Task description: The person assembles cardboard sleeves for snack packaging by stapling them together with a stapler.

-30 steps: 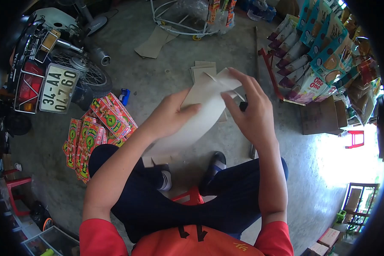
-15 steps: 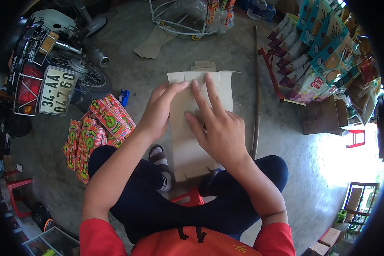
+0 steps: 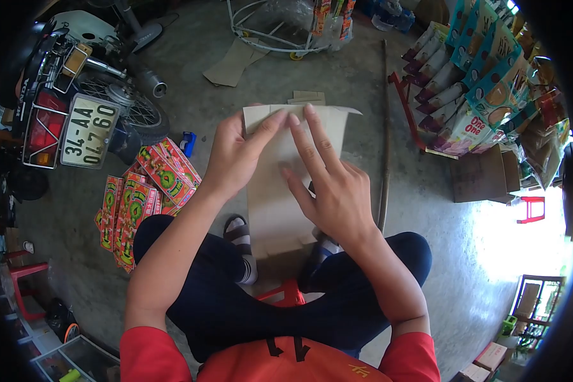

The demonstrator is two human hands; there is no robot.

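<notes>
A sheet of tan cardboard (image 3: 280,210) with a folded top edge is held above the floor between my knees. My left hand (image 3: 239,149) grips its upper left part, thumb on the near face and the other fingers partly hidden behind. Across the upper middle of the sheet lies my right hand (image 3: 337,184), two fingers stretched to the top edge and the thumb apart. A small dark bit shows under the right palm; I cannot make out what it is. Smaller cardboard pieces (image 3: 308,97) lie on the floor just beyond the sheet.
Colourful packets (image 3: 134,207) are piled at left, near a blue tape dispenser (image 3: 186,144) and a parked motorbike (image 3: 86,127). A long stick (image 3: 386,140) lies on the floor at right, before a rack of snack bags (image 3: 471,95). A flat cardboard piece (image 3: 232,63) lies farther off.
The sheet has tilted and its lower end has moved up and away from me. My left hand has shifted slightly, its fingers now farther behind the sheet. The right fingers remain near the top edge.
</notes>
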